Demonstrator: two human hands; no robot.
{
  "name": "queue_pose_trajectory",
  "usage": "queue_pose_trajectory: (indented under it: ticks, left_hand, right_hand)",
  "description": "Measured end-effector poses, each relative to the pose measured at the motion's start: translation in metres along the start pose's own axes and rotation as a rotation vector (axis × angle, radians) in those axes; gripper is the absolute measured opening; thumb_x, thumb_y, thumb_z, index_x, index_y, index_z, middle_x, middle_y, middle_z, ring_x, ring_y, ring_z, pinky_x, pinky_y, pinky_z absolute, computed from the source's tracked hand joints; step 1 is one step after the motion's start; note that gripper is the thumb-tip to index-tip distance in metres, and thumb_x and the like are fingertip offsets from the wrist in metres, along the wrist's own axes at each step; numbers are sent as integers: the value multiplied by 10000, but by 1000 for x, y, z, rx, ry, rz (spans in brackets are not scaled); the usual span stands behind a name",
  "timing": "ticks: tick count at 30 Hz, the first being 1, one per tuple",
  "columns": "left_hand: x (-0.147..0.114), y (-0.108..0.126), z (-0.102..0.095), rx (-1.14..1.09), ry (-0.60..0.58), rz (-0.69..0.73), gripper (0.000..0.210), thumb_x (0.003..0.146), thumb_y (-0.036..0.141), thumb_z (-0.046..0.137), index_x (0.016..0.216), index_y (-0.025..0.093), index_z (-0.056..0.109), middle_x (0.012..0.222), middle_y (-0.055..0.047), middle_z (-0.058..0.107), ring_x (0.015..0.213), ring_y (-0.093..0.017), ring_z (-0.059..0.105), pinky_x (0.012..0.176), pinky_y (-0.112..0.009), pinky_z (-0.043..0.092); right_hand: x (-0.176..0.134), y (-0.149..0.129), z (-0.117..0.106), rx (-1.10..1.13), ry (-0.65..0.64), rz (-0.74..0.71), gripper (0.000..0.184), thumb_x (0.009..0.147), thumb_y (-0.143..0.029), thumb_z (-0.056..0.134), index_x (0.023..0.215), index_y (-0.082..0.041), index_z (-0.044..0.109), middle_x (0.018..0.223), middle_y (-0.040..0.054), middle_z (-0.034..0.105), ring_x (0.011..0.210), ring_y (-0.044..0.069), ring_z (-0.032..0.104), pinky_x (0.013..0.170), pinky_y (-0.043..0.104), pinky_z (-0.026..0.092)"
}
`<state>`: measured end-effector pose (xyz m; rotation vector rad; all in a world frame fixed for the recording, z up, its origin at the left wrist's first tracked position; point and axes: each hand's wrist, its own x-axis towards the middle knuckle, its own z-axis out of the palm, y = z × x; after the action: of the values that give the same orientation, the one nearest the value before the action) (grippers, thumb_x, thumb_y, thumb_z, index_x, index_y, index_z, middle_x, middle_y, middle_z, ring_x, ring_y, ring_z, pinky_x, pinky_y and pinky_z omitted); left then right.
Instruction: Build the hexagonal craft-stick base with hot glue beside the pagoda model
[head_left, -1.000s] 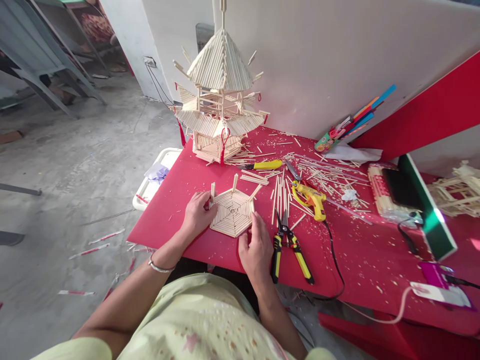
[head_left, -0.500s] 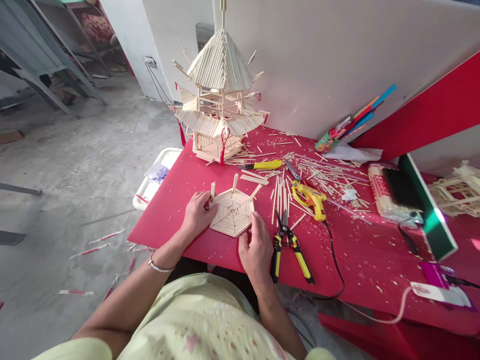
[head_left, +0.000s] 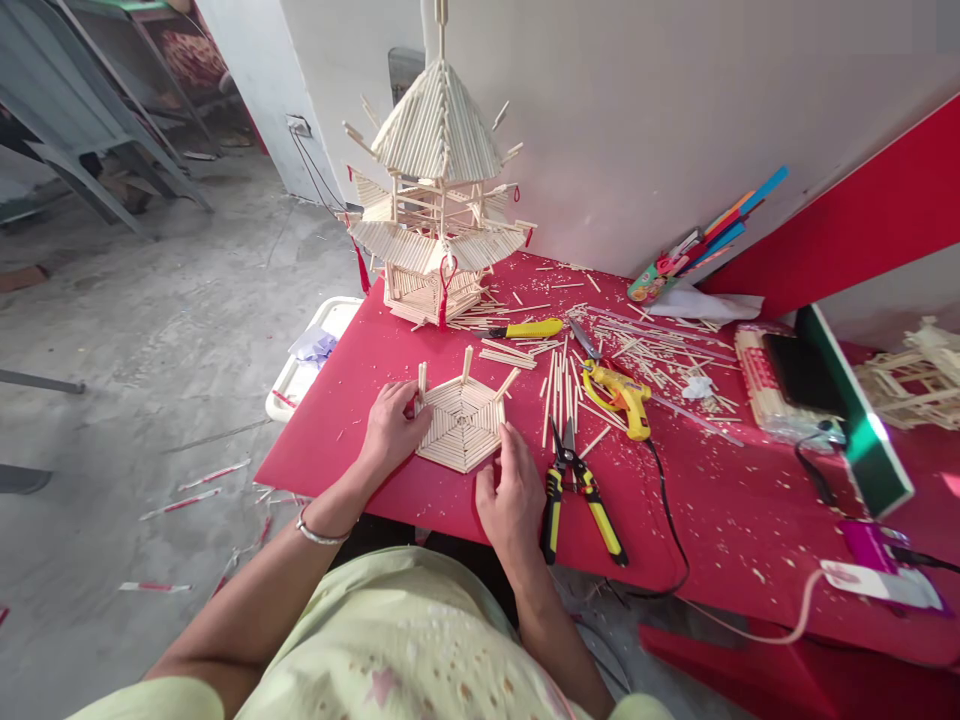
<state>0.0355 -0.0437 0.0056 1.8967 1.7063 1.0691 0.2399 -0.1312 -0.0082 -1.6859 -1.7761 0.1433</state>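
Note:
A hexagonal base (head_left: 462,425) made of thin wooden sticks lies flat on the red table, short upright stick posts standing at several of its corners. My left hand (head_left: 394,425) grips its left corner, thumb on the edge and fingers by the post there. At the right edge, my right hand (head_left: 511,490) rests with fingertips against or just beside the base, thumb and fingers apart. Pruning shears (head_left: 577,490) with black and yellow handles lie right of that hand, blades parted. Beyond them is a yellow hot glue gun (head_left: 626,400).
A tall stick pagoda (head_left: 442,200) with red tassels stands at the back left. Loose sticks (head_left: 559,390), a yellow utility knife (head_left: 529,329) and scraps cover the middle. Farther right are a phone (head_left: 802,375) on packaged sticks and a pen holder (head_left: 649,285). The glue gun's cord trails over the front edge.
The view shifts very slightly. Both hands and the hexagonal base keep nearly the same positions.

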Motion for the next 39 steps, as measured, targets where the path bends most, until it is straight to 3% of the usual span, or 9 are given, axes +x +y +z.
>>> queue_pose_trajectory:
  ticks: [5, 14, 27, 39]
  left_hand:
    - [0, -1, 0, 10, 29, 14, 156, 848, 192, 633, 993, 227, 679, 1060, -66, 730, 1033, -263, 624, 898, -391, 508]
    - [-1, 0, -1, 8, 11, -5, 242, 858, 198, 626, 1088, 223, 699, 943, -49, 705, 964, -253, 613, 851, -369, 497]
    - [0, 1, -1, 35, 17, -33, 176, 848, 200, 629, 1009, 240, 687, 863, -38, 674, 902, -250, 604, 804, -366, 486]
    - [1, 1, -2, 37, 38, -76, 195, 833, 204, 624, 1020, 232, 672, 966, -61, 704, 946, -260, 629, 852, -399, 503]
  right_hand:
    - [0, 0, -1, 4, -12, -3, 617, 924, -120, 493, 1538, -158, 458, 1513, 176, 580, 1340, 289, 611, 1064, 469, 570]
    - [1, -1, -2, 2, -11, -17, 601, 925, -120, 494, 1525, -154, 470, 1503, 172, 590, 1340, 286, 610, 1077, 469, 561]
    - [2, -2, -4, -2, -22, -31, 607, 915, -110, 491, 1519, -158, 478, 1490, 154, 607, 1335, 283, 615, 1104, 475, 544]
    - [2, -2, -4, 10, -54, -35, 646, 913, -110, 499, 1555, -160, 441, 1484, 160, 612, 1325, 284, 621, 1102, 481, 545]
